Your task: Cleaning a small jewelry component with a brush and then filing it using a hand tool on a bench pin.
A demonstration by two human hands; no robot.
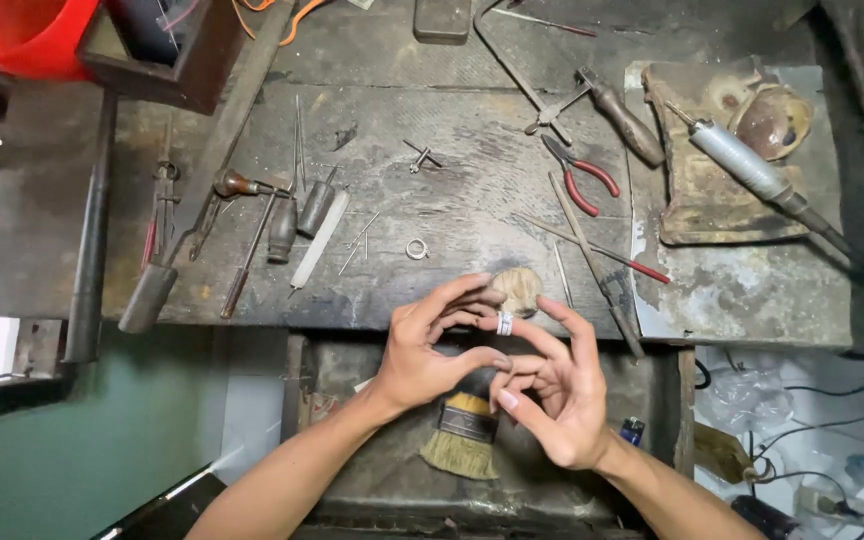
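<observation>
Nearest the camera, a flat bristle brush (463, 436) lies in the tray below the counter's (452, 200) front edge, partly hidden under both hands. Above it the left hand (427, 350) and the right hand (552, 395) meet, fingers spread. A silver ring (504, 323) sits where the fingertips come together: the left hand's thumb and forefinger close on it in a pinch grip, and it appears to sit on a finger of the right hand, which is otherwise open with its fingers loosely curled and holding nothing else. The ring is held in the air just in front of the counter edge, right beside a worn wooden peg (519, 290) that juts from that edge.

Farther on, a second small ring (416, 248) lies loose on the scarred counter, well apart from the hands. To the left of it rest files and gravers (282, 225). To the right lie red-handled pliers (580, 175), and beyond them a torch with a pale barrel (747, 165) on a charred block (702, 200).
</observation>
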